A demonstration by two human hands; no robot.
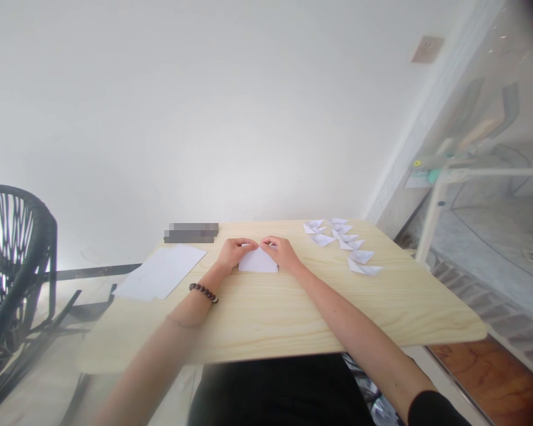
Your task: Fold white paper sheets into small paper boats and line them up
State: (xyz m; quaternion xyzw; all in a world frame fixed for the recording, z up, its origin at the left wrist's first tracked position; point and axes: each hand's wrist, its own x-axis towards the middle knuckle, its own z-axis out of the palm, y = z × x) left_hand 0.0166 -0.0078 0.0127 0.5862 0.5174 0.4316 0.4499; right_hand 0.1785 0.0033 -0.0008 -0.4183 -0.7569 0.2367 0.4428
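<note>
A folded sheet of white paper (258, 261) lies on the light wooden table (266, 319), in front of me. At its upper left edge my left hand (236, 253) is closed, thumb and fingers pinching the paper near the top middle. My right hand (282, 253) pinches the same paper from the right, its fingertips close to those of the left. Part of the paper's sides is hidden behind the hands. To the right lie several folded white paper boats (349, 242), apart from both hands.
Flat white paper sheets (160, 272) lie at the table's left, below a dark blurred-out object (190, 233). A black woven chair (48, 236) stands at left. Behind the table rises a white wall (231, 118); a white metal frame (430, 219) stands at right.
</note>
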